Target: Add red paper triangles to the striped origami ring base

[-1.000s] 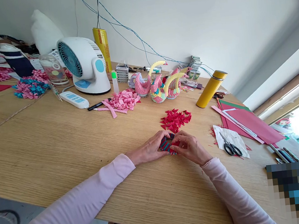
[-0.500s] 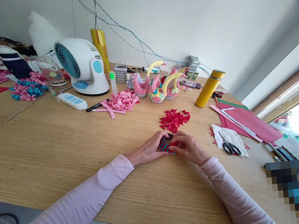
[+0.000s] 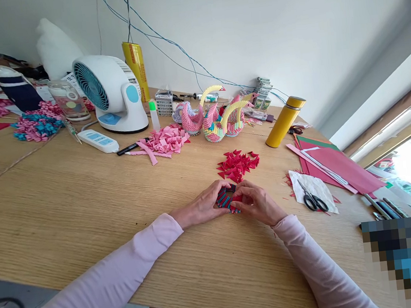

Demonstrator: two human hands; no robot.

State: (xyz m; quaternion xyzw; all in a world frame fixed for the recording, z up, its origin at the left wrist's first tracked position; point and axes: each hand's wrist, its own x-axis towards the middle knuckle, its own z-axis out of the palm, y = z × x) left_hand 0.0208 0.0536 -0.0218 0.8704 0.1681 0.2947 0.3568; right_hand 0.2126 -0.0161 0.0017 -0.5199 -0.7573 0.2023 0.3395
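A ring of folded paper pieces (image 3: 225, 199), striped red and teal, is held between my two hands low over the wooden table (image 3: 86, 210). My left hand (image 3: 205, 204) grips its left side, thumb and fingers curved round it. On the opposite side, my right hand (image 3: 256, 201) pinches the ring's rim with thumb and fingertips, hiding that part of it. Whether a separate piece is in that pinch, I cannot tell. Just beyond my hands lies a pile of red folded paper triangles (image 3: 238, 164).
Pink paper pieces (image 3: 169, 139) lie beside a marker, with a white fan (image 3: 111, 93) behind. Several folded-paper swans (image 3: 213, 124) stand at the back, left of a yellow flask (image 3: 285, 122). Black-handled scissors (image 3: 314, 201) rest on white tissue; red paper sheets (image 3: 342, 166) lie at right.
The whole view has shifted slightly. Both hands stay on the paper ring in almost the same pose.
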